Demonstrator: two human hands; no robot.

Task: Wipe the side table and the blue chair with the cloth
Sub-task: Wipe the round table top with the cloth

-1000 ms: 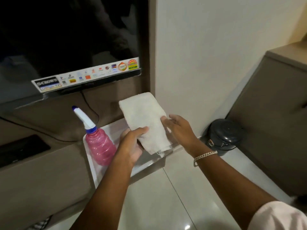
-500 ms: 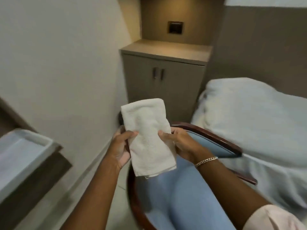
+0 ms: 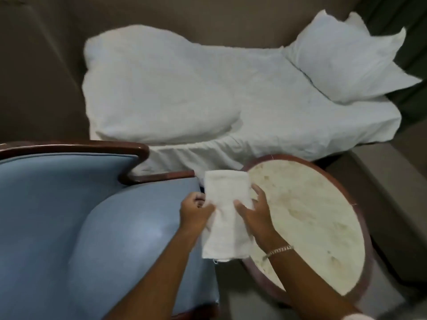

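Note:
A folded white cloth [image 3: 225,213] hangs in the air between the blue chair and the side table. My left hand [image 3: 195,214] grips its left edge and my right hand [image 3: 254,213] grips its right edge. The blue chair [image 3: 80,227], padded with a dark wooden frame, fills the lower left. The round side table [image 3: 318,218] has a cream, stained top and a reddish-brown rim, and it stands at the lower right, partly under my right forearm.
A bed with a white sheet [image 3: 208,93] and two white pillows [image 3: 346,61] lies just behind the chair and the table. A brown wall panel runs along the back. A narrow strip of floor [image 3: 231,303] separates chair and table.
The view swung right, from the tray with the pink spray bottle, past a cabinet, to the chair, bed and side table. Both hands kept hold of the cloth throughout.

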